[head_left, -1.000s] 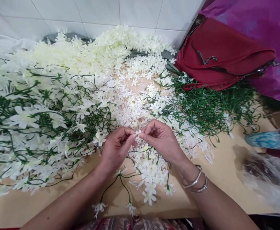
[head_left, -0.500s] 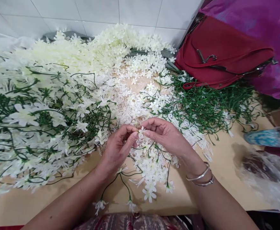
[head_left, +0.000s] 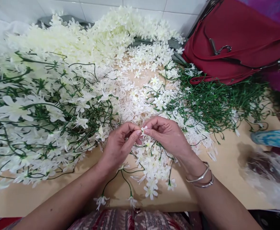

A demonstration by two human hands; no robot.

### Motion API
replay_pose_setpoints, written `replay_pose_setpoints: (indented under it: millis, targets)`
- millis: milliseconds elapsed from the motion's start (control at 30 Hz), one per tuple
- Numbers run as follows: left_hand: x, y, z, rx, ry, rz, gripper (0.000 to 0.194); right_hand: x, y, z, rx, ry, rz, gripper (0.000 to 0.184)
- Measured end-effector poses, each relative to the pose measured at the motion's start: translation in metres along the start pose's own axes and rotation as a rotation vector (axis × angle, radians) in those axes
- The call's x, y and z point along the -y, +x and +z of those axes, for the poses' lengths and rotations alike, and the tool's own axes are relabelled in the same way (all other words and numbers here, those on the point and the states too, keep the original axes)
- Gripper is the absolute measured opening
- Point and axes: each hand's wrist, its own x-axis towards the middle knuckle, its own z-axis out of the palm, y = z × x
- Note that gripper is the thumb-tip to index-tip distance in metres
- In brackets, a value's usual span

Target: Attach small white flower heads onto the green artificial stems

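Observation:
Between the fingertips of both hands, at the centre of the head view, is a small white artificial flower [head_left: 143,129]. My right hand [head_left: 167,134], with two silver bangles at the wrist, is closed in a pinch on it. From the other side, the thumb and forefinger of my left hand [head_left: 121,145] pinch at its edge; the exact part they grip is too small to tell. Under the hands lies a heap of loose white flowers [head_left: 155,166] with green stems. A branched green stem [head_left: 128,182] bearing white flowers lies below my left hand.
A large pile of white flowers on green stems [head_left: 54,124] fills the left. Cream blossoms [head_left: 82,44] lie along the tiled wall [head_left: 101,9]. Green stems [head_left: 209,99] are heaped at right, below a red bag [head_left: 240,41]. A clear plastic bag [head_left: 271,182] sits on the table [head_left: 231,179].
The camera view has shifted slightly, so the piles and the red bag sit higher in the frame. Both hands keep their pinch on the small flower, almost unmoved.

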Motion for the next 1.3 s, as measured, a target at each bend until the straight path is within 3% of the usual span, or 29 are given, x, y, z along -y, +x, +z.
replay_pose_setpoints:
  millis: [433,533,667,900,1067,1200,1300]
  targets:
    - [0.001,0.002,-0.003,0.043,-0.110,-0.008,0.017,0.004,-0.001,0.006,-0.017,-0.043,0.045,0.019]
    - [-0.002,0.002,-0.003,0.043,-0.089,0.012,0.014,0.009,-0.001,0.001,-0.054,-0.059,-0.003,0.017]
    - [-0.006,-0.001,-0.005,0.030,-0.006,0.068,0.010,0.022,-0.003,-0.014,-0.142,-0.298,-0.168,0.007]
    - [-0.017,-0.001,-0.007,0.179,0.307,0.330,0.010,0.023,-0.006,-0.024,0.089,-0.861,-0.272,0.012]
    - [-0.011,0.002,-0.006,0.146,0.360,0.360,0.011,0.022,-0.005,-0.025,0.066,-0.861,-0.269,0.019]
    - [-0.003,0.005,-0.007,0.036,0.401,0.336,0.003,0.022,-0.004,-0.024,0.041,-0.883,-0.247,0.010]
    - [0.003,0.005,-0.005,0.029,0.393,0.330,0.004,0.021,-0.004,-0.019,0.054,-0.966,-0.268,0.009]
